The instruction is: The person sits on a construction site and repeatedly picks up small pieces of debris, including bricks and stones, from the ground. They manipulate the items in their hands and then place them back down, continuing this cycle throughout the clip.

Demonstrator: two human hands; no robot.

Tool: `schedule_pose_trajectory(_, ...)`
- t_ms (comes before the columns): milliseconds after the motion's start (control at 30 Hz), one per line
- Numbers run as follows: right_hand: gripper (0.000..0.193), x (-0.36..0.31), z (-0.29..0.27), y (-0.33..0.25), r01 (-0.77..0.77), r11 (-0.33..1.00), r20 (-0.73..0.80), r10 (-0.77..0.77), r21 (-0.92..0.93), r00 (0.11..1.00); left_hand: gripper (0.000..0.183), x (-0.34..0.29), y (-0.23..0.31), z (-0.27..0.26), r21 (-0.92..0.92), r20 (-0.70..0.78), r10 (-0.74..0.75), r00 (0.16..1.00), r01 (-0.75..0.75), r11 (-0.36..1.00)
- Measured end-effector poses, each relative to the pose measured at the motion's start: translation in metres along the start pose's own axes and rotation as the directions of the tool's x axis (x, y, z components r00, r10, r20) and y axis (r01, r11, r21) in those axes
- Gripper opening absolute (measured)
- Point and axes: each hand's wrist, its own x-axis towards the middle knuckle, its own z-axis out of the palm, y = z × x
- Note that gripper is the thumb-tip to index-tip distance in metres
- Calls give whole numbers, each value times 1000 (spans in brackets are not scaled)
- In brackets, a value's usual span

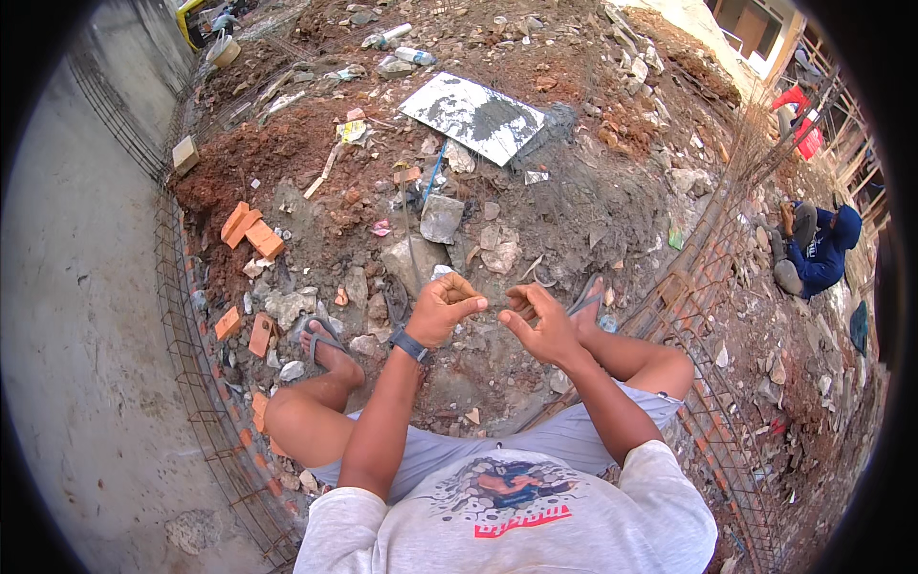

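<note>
Squatting over rubble, the person curls the left hand [442, 308] into a loose fist, the right hand [542, 323] at its three o'clock pinching narrowly; what they grip, I cannot tell. Bricks [251, 232] lie at ten o'clock.

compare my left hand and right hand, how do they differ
The left hand is curled into a loose fist with a dark band on its wrist; the right hand is more open, fingers bent, its wrist bare. The left hand sits a little higher in the view. Both are raised close together over the rubble.
</note>
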Motion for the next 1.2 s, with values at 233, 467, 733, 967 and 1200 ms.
schedule_pose_trajectory(233,26,5,-7,-15,326,848,110,-309,-419,945,22,1,-5,3,30,-45,-9,999,11,999)
schedule_pose_trajectory(467,11,-6,14,7,56,997,-149,-64,-55,987,21,4,-11,6,37,-89,-4,996,7,999)
schedule_pose_trajectory(733,22,-7,20,2,301,952,-296,-305,-61,905,20,-5,9,4,-34,-79,-33,996,31,999)
schedule_pose_trajectory(967,20,-14,4,12,259,965,-335,-257,-41,906,20,6,8,22,-18,-12,-16,1000,16,1000)
schedule_pose_trajectory(1200,30,-16,-7,16,-163,980,26,161,112,987,18,3,3,15,240,-40,22,999,-11,971)
